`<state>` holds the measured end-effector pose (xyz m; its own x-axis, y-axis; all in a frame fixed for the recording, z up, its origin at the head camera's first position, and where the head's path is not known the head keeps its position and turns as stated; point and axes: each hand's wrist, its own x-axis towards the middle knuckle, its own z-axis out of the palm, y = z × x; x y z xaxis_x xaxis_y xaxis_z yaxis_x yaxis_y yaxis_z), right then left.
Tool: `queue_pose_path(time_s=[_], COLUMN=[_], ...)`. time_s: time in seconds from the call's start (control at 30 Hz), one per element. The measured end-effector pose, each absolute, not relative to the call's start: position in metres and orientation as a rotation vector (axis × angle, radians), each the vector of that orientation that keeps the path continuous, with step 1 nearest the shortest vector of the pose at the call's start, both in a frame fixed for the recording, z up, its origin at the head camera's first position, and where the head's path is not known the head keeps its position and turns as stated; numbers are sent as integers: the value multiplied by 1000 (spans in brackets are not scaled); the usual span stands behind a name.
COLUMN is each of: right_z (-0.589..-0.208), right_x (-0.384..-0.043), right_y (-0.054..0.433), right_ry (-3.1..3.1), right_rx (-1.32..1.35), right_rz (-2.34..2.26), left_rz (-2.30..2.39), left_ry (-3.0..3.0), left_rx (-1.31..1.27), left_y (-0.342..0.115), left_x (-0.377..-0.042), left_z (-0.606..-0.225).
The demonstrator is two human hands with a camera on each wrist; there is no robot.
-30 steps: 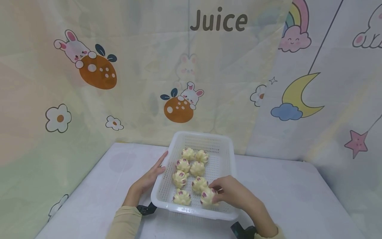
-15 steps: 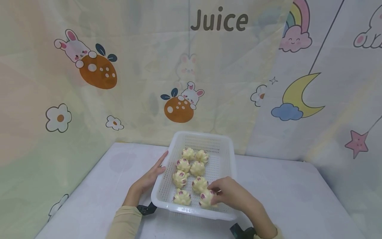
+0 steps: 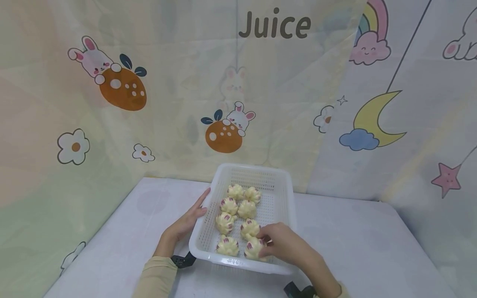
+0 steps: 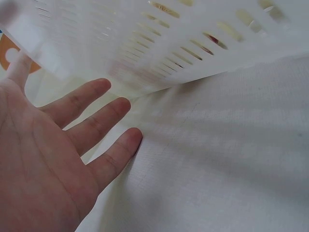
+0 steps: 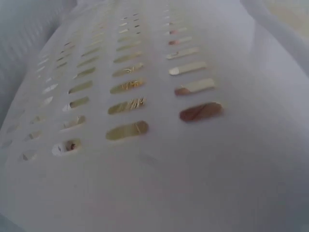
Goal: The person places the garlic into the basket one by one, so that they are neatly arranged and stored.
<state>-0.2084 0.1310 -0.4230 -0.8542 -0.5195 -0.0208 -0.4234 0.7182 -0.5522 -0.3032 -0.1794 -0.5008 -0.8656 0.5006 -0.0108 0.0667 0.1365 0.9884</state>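
Note:
A white plastic basket (image 3: pixel 277 198) with slotted walls stands on the table. Inside lie several pale yellow, purple-streaked bulbs that look like garlic bulbs (image 3: pixel 227 246), in two rough columns. My right hand (image 3: pixel 285 242) reaches over the basket's right side and pinches the nearest garlic bulb (image 3: pixel 254 248) of the right column between thumb and fingers. Just behind it sits another garlic bulb (image 3: pixel 250 228). Along the left wall, my left hand (image 3: pixel 186 221) touches the basket; its fingers are extended in the left wrist view. Only the slotted basket wall (image 5: pixel 154 169) shows in the right wrist view.
White cloth covers the table (image 3: pixel 357 240), which meets a printed curtain (image 3: pixel 167 103) at the back. Dark wrist-worn devices sit at both wrists, the left device (image 3: pixel 183 260) and the right device (image 3: pixel 298 289), close to the basket's near edge.
My right hand has slid slightly left with the pinched garlic bulb, bringing it closer to the near left one. The left hand and basket stay in place.

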Motion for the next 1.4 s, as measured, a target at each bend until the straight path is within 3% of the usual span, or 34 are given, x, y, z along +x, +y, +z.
queue_pose_path(time_s=[0.67,1.4], right_z=[-430,-430], right_x=[-202,-200], right_y=[122,120], right_ry=[2865,2854], right_rx=[-649,-697], right_rz=[-589,-529], left_rz=[1765,1787], left_ry=[2097,2040], left_rx=[574,622], left_y=[-177,-183], left_x=[-307,-304], left_z=[-500,-504])
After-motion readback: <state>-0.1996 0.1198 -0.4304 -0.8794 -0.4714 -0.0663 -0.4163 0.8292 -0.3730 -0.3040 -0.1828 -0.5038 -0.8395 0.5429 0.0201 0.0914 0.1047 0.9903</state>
